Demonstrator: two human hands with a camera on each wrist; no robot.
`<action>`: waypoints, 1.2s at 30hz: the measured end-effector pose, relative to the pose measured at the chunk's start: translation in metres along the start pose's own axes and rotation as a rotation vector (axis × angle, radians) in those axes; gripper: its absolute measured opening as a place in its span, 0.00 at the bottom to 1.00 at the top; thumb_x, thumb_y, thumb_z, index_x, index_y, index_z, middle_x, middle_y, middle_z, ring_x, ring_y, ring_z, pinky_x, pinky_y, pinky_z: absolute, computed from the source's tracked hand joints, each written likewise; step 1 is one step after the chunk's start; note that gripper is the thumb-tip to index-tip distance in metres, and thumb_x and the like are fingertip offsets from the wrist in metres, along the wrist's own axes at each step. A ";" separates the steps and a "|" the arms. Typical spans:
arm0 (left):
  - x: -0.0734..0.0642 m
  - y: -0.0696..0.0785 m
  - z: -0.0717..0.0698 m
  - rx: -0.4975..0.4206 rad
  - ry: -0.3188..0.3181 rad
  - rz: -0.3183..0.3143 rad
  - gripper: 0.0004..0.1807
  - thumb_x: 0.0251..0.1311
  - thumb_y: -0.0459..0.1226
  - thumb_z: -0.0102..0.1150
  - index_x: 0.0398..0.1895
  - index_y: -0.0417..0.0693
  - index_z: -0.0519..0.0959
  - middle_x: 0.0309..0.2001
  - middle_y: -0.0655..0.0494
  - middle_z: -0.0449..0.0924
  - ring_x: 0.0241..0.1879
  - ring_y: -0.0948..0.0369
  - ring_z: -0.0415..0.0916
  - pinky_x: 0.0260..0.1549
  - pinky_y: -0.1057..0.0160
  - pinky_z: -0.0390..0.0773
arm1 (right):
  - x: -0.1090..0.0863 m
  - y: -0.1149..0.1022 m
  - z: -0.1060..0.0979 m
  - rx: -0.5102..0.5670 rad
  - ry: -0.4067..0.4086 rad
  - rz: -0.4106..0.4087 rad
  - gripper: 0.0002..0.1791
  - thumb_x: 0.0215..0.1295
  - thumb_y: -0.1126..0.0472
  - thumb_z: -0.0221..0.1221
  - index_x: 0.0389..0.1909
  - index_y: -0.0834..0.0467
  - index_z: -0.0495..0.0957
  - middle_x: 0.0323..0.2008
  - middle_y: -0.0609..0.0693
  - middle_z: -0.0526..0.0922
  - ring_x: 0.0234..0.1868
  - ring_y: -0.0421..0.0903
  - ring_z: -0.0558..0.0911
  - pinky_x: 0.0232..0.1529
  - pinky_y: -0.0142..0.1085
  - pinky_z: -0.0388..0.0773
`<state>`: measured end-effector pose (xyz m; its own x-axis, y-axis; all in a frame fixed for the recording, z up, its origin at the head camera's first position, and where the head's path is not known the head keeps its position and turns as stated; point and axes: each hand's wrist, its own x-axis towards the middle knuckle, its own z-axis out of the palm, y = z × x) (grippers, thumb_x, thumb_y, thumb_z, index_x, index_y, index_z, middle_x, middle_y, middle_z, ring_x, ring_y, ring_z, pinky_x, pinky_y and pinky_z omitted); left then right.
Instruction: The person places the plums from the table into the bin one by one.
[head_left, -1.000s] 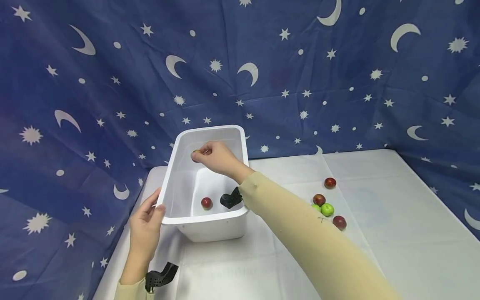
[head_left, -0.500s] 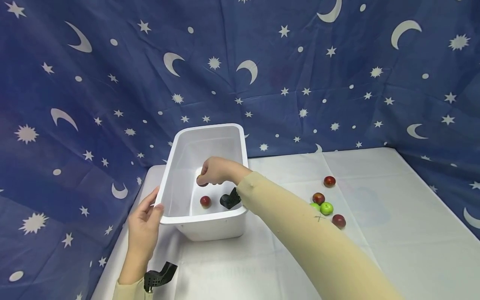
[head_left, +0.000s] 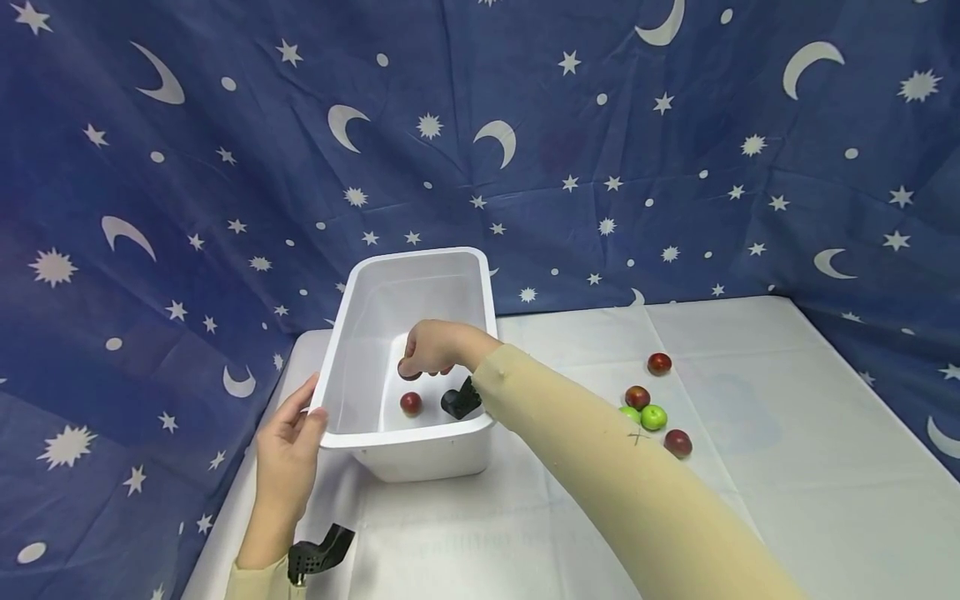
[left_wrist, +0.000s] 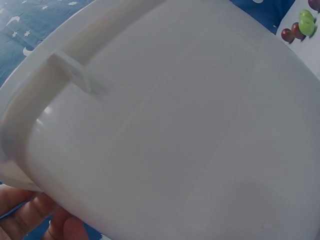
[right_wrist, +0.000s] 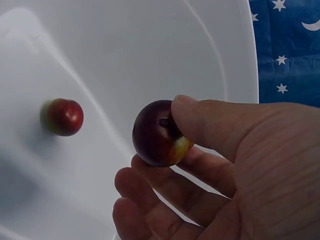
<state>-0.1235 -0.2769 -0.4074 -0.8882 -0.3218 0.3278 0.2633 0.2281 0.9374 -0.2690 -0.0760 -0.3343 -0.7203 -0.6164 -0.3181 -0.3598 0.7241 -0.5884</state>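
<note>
A deep white plastic tub [head_left: 339, 367] stands at the left of the table, its left rim gripped by my left hand [head_left: 288, 450] near the front corner. In the left wrist view, fingertips [left_wrist: 30, 212] show below the tub's outer wall. Inside the tub, my right hand [head_left: 442, 345] pinches a dark red plum [right_wrist: 156, 134] between thumb and fingers, low over the floor. A second red plum [head_left: 411, 404] lies on the tub floor, apart from the hand. Something red shows just behind the right fingers in the head view; its kind is unclear.
On the white-covered table [head_left: 810, 400], right of the tub, lie several dark red plums [head_left: 659, 363] and two green fruits [head_left: 653, 417], one partly behind the right sleeve. A blue curtain [head_left: 570, 150] with moons and stars hangs behind. Black camera mounts [head_left: 322, 552] sit on both wrists.
With the plum, my right hand has come down from the tub's far part toward the floor, nearer the front. My left hand keeps its grip on the rim.
</note>
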 end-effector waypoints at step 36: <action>-0.001 0.004 0.000 0.020 0.004 -0.021 0.24 0.66 0.26 0.48 0.63 0.49 0.75 0.54 0.47 0.77 0.44 0.59 0.78 0.39 0.72 0.77 | -0.092 0.061 -0.045 0.444 0.520 -0.197 0.22 0.59 0.41 0.65 0.48 0.51 0.80 0.37 0.47 0.83 0.39 0.45 0.80 0.40 0.40 0.77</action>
<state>-0.1213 -0.2753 -0.4039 -0.8919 -0.3302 0.3090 0.2372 0.2400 0.9413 -0.2519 0.0388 -0.3074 -0.8962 -0.4154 0.1557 -0.3161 0.3517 -0.8811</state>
